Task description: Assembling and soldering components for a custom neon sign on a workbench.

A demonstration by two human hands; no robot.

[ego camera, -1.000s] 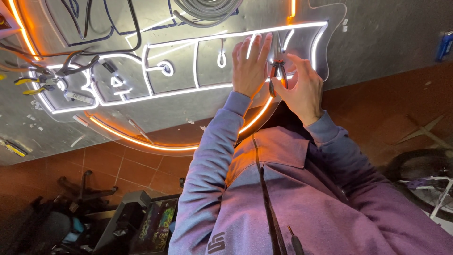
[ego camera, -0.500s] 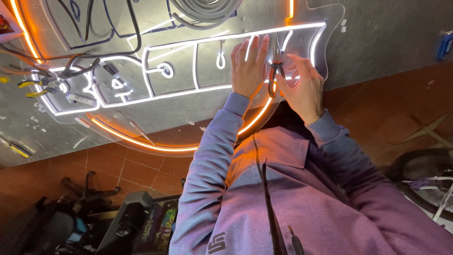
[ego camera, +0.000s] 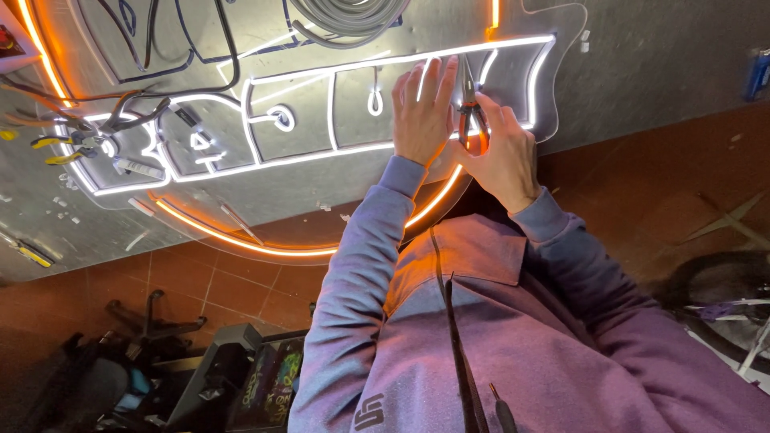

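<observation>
A clear-backed neon sign with glowing white strip letters and an orange curved border lies on a grey worktop. My left hand rests flat on the sign, fingers spread over a white strip near its right end. My right hand is just beside it, holding pliers with reddish handles. The pliers point away from me, and their jaws are at the white strip between my two hands. Purple sleeves cover both arms.
A grey cable coil and black wires lie on the sign's far side. Yellow-handled tools sit at the left and a blue object at the right edge. Below are red floor tiles, a chair base and a wheel.
Both hands stay at the same spot on the sign. The pliers have shifted only slightly between my fingers, and the view has drifted a little.
</observation>
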